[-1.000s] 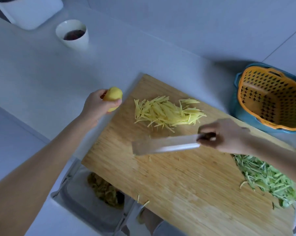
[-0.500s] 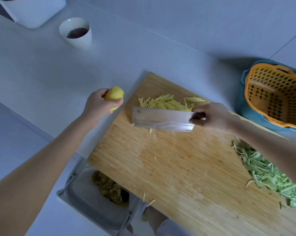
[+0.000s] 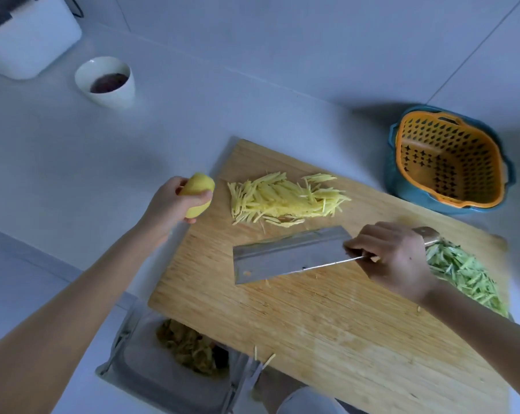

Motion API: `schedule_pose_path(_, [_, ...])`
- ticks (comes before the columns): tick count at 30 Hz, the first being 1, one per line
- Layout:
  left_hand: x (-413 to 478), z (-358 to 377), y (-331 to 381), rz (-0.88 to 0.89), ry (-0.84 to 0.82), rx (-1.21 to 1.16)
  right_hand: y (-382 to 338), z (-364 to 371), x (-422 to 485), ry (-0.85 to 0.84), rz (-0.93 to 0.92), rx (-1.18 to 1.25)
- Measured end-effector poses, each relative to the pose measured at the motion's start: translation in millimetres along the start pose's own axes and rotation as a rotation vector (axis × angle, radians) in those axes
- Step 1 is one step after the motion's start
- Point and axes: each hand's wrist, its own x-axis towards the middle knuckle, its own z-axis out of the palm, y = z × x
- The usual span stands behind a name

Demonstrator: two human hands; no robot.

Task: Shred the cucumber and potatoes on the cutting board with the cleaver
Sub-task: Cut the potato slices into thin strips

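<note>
the left hand (image 3: 169, 204) gripped a peeled potato (image 3: 197, 194), probably firm and slippery, beside the cutting board (image 3: 312, 324), while the right hand (image 3: 393, 258) clasped the handle of the heavy cleaver (image 3: 288, 255).

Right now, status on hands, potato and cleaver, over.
Left hand grips potato beside cutting board. Right hand holds cleaver over board. Potato shreds, cucumber shreds piled clear of blade.
</note>
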Motion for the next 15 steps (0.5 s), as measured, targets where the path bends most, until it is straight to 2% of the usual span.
schedule_pose_path(5, [-43,36,24,-0.275,-0.417,-0.553,-10,11,-16,0.148,-0.01,-0.105])
schedule_pose_path(7, [-60,57,26,-0.34,-0.611,-0.631,-14,15,-13,0.188,0.0,-0.138])
schedule_pose_path(9, [-67,77,23,-0.336,-0.735,-0.634,-16,16,-10,0.222,0.014,-0.172])
schedule_pose_path(11, [-57,91,22,-0.289,-0.696,-0.612,-14,15,-11,0.233,0.004,-0.212])
schedule_pose_path(15, [-14,100,27,-0.199,-0.396,-0.591,-13,10,-20,0.249,-0.018,-0.205])
